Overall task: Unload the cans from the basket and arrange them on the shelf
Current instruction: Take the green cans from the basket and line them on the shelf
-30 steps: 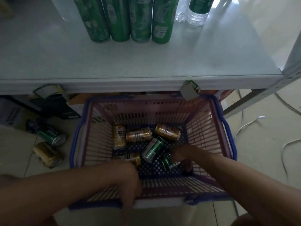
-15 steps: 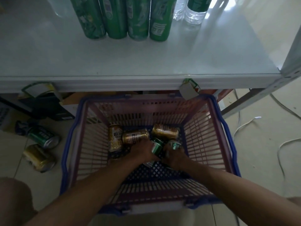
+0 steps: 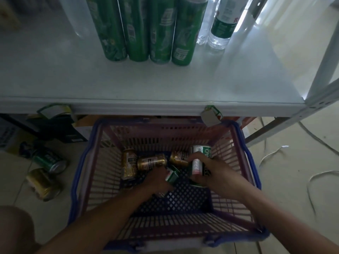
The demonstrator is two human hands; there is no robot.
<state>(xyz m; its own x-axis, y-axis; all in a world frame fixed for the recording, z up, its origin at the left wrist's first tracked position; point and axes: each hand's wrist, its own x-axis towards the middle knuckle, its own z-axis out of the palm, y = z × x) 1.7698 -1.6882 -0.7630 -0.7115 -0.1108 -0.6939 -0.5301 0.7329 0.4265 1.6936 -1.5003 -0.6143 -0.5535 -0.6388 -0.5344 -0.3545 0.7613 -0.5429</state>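
A pink basket (image 3: 236, 149) with blue rims stands on the floor below the white shelf (image 3: 73, 79). Inside lie three gold cans (image 3: 152, 162). My right hand (image 3: 214, 173) is closed around a green and white can (image 3: 200, 158), lifted a little off the basket floor. My left hand (image 3: 157, 180) grips another green can (image 3: 172, 176) low in the basket. Several tall green cans (image 3: 161, 30) stand in a row at the back of the shelf.
A water bottle (image 3: 222, 24) stands right of the tall cans. Outside the basket on the left, a green can (image 3: 49, 160) and a gold can (image 3: 43, 184) lie on the floor. Cables (image 3: 271, 153) trail across the floor at right. A shelf post (image 3: 322, 57) rises at right.
My left hand moved from the basket's near rim down into the basket and took a green can. My right hand closed on a green can and raised it.
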